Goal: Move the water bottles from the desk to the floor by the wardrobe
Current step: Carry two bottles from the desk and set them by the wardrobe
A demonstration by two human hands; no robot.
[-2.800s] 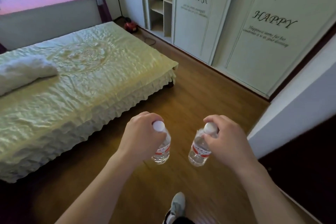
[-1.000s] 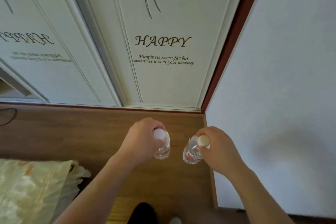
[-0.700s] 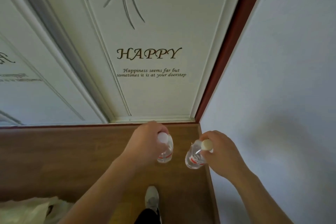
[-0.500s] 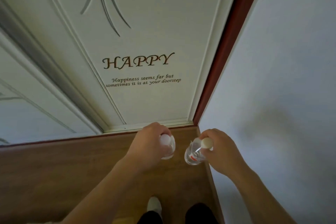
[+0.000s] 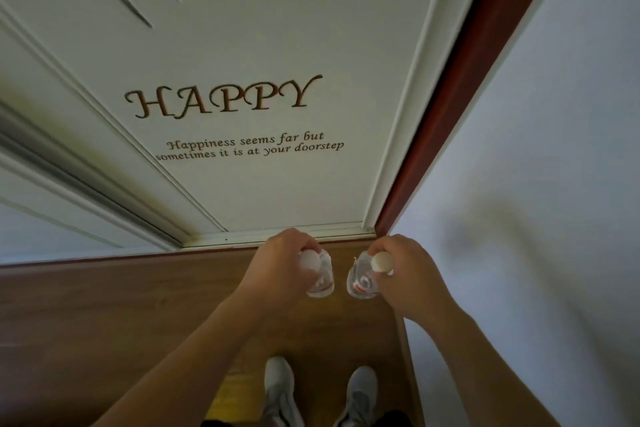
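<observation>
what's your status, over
Left hand grips white-capped clear plastic bottle; right hand grips cream-capped clear plastic bottle. Both low over brown wooden floor by white wardrobe door.

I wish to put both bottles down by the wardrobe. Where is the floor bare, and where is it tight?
Bare wooden floor runs left of the left hand, along the wardrobe base, and back toward the shoes. The corner is tight: the right hand and right bottle are near the white wall, with the left bottle close beside.

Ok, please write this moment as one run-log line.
left hand: grips left bottle | right hand: grips right bottle | where: at floor by wardrobe door | set down: cannot tell
</observation>
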